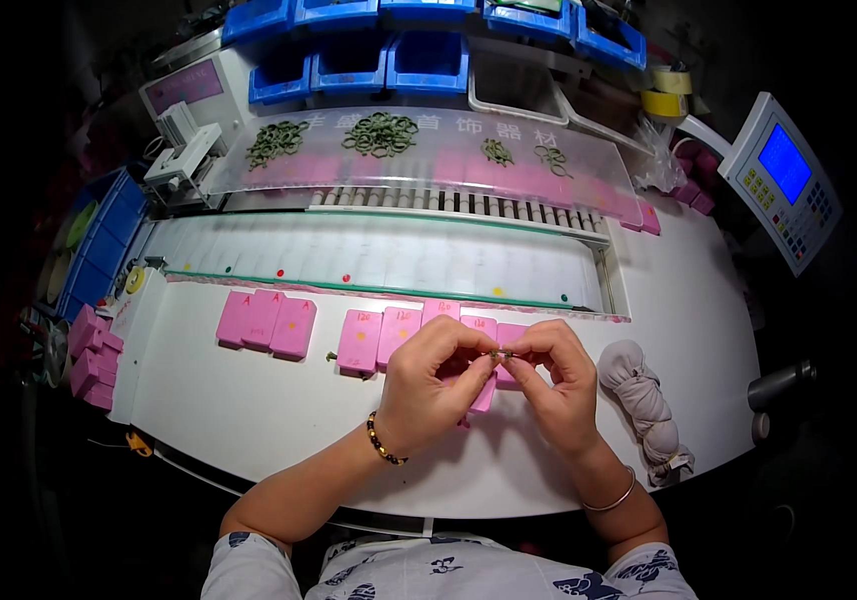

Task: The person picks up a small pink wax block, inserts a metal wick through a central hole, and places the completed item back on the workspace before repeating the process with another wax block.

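From my remote station I am logging the blue bins [429, 80] as glossy plastic, the sheet [439, 150] as smooth, translucent plastic. The tabletop [209, 400] is showing smooth with soft sheen; the pink blocks [357, 340] are looking matt, substance uncertain. The twisted bundle [641, 405] is reading as wrinkled, matt cloth, the bangle [621, 500] as polished metal, the beads [378, 443] as glossy.

One left hand [434, 385] and one right hand [556, 385] at centre; the green material [507, 354] they pinch is too small to count. Left of centre, three pink blocks [293, 338]; others, partly covered, resist counting. Upper centre, four heaps of green rings [377, 130]. Mid-frame, six coloured dots [346, 278]. Upper right, one control panel [787, 180].
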A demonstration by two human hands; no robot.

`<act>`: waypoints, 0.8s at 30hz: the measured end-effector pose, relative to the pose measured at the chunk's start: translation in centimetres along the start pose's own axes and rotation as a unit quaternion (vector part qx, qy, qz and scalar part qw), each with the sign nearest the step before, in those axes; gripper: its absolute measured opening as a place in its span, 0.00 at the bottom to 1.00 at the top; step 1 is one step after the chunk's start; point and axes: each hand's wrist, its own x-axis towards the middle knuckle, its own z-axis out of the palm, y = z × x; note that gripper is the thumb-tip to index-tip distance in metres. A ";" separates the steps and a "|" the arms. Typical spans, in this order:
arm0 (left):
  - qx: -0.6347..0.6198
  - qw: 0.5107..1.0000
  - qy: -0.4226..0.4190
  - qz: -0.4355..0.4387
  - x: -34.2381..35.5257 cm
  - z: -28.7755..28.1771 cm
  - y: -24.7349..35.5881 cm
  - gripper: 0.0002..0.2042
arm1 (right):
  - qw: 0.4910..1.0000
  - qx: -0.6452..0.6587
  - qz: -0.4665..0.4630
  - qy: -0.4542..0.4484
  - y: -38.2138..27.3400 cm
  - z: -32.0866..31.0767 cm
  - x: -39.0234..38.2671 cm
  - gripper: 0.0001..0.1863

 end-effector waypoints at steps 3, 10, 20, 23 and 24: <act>0.005 1.000 0.004 -0.007 0.0 0.0 -0.1 0.06 | 0.998 0.044 0.051 -0.012 -0.3 0.0 0.0 0.08; 0.034 0.998 -0.019 -0.041 0.1 -0.3 -0.3 0.04 | 0.954 0.206 0.216 -0.034 -0.1 -0.6 -0.1 0.06; 0.006 0.992 -0.040 -0.118 0.1 -0.3 -0.4 0.05 | 0.924 0.252 0.285 -0.045 0.6 -0.7 0.1 0.07; -0.001 0.990 -0.041 -0.133 0.1 -0.3 -0.6 0.06 | 0.919 0.268 0.289 -0.030 0.7 -0.6 -0.1 0.07; -0.008 0.990 -0.039 -0.136 0.1 -0.3 -0.6 0.06 | 0.919 0.268 0.289 -0.031 0.7 -0.6 -0.1 0.07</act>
